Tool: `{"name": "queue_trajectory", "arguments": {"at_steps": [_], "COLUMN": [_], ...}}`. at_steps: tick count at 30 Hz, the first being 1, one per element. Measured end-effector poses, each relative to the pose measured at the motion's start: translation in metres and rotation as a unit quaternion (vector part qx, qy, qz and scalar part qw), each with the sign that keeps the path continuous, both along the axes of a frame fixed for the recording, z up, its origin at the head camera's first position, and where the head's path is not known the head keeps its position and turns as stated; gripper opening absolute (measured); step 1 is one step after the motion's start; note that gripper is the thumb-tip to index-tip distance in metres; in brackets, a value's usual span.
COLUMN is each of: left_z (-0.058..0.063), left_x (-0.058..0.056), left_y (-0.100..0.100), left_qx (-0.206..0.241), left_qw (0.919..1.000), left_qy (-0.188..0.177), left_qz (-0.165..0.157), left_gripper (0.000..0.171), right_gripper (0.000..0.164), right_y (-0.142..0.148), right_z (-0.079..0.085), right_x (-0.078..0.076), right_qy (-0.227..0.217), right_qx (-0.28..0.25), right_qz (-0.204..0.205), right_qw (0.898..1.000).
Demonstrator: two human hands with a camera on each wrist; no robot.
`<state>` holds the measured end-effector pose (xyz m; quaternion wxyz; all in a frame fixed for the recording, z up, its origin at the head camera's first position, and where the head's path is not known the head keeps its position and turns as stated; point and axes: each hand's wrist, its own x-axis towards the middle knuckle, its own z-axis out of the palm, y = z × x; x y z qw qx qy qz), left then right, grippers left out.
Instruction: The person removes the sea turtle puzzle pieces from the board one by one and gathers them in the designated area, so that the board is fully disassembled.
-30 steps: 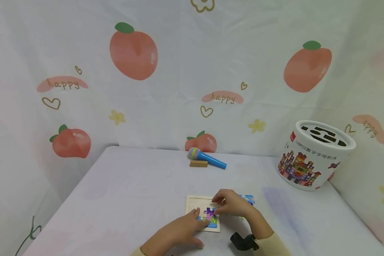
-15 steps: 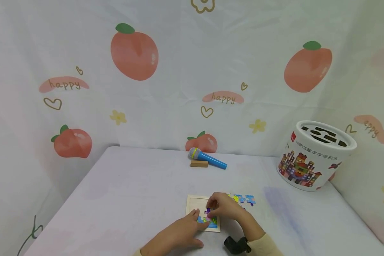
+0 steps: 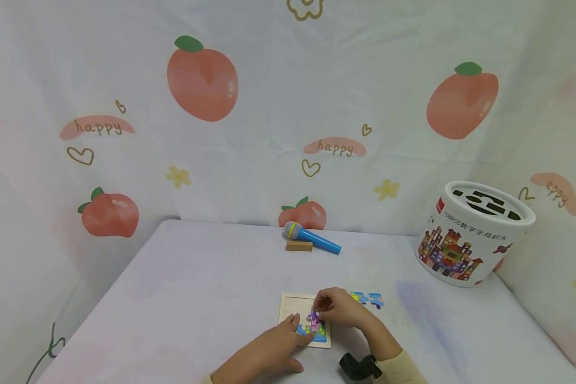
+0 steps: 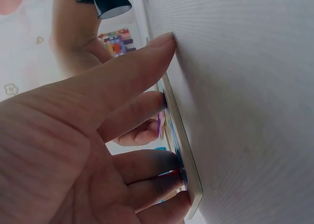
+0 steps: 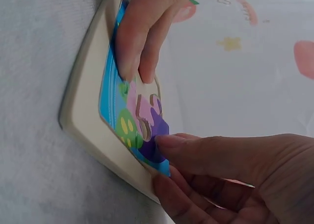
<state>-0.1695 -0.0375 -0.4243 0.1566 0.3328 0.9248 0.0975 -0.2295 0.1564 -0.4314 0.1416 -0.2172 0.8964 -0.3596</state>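
Note:
A light wooden puzzle tray (image 3: 289,304) lies near the front of the table, with blue, green and pink jigsaw pieces fitted along its near side. My left hand (image 3: 271,348) rests on it, fingers nearly straight; in the right wrist view, two left fingertips (image 5: 128,69) press the picture. My right hand (image 3: 344,310) pinches a purple puzzle piece (image 5: 156,133) between thumb and index finger, at the tray's right side. That piece stands slightly raised against its pink neighbour. Whether it sits in place I cannot tell. Fingers hide part of the picture.
Loose puzzle pieces (image 3: 375,300) lie just beyond the right hand, partly hidden by it. Farther back are a blue toy microphone (image 3: 319,241) and a small brown block (image 3: 299,246). A white block bucket (image 3: 470,234) stands at the back right.
My right hand moved left over the tray with the puzzle piece, then shifted slightly back right. More of the loose pieces show than a second ago. The left hand stays almost still.

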Motion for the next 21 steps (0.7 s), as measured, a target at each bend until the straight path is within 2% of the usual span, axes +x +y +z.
{"name": "queue_trajectory", "arguments": {"at_steps": [5, 12, 21], "left_z": [-0.002, -0.005, -0.004], "left_x": [-0.001, -0.001, -0.003], "left_y": [0.001, 0.0, 0.001], "left_qx": [0.002, 0.006, 0.001], "left_qw": [1.0, 0.9999, 1.0], "left_qy": [0.002, 0.011, 0.003], "left_qz": [0.002, -0.001, -0.003], "left_gripper": [0.058, 0.058, 0.058], "right_gripper": [0.007, 0.007, 0.008], "right_y": [0.004, 0.009, 0.013], "right_z": [0.0, -0.001, -0.005], "right_x": [0.0, -0.002, -0.001], "right_qy": [-0.012, -0.029, -0.082], "right_qx": [-0.006, -0.032, -0.069], "right_qz": [-0.011, 0.003, -0.002], "right_qw": [1.0, 0.999, 0.994]}}
